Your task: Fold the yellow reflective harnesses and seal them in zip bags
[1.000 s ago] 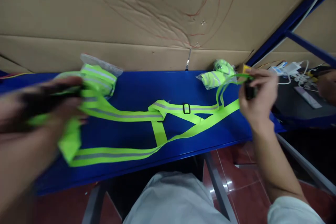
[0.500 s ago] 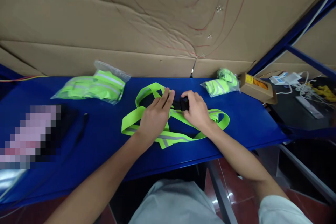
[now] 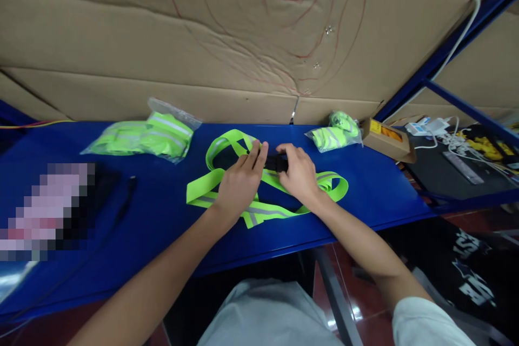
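Observation:
A bright yellow-green reflective belt (image 3: pixel 275 211) with a grey stripe lies in loops on the blue table. Its black plastic buckle (image 3: pixel 280 163) is between my two hands. My left hand (image 3: pixel 242 178) reaches over the belt from the left, fingers long and close together at the buckle's left end; its thumb is hidden, and it appears to grip the belt there. With thumb and curled fingers, my right hand (image 3: pixel 300 174) grips the buckle from the right. Whether the buckle's halves are joined cannot be made out.
Bagged reflective belts lie at the back left (image 3: pixel 141 136) and back right (image 3: pixel 334 132). A small open cardboard box (image 3: pixel 387 140) stands farther right, by a dark surface with cables. A black cable (image 3: pixel 128 192) and a blurred-out item are at left. Cardboard (image 3: pixel 203 86) walls the back.
The view has turned slightly right, bringing dark cloth with white lettering in at lower right. Both hands stay at the buckle, which now looks flatter beside my right fingers.

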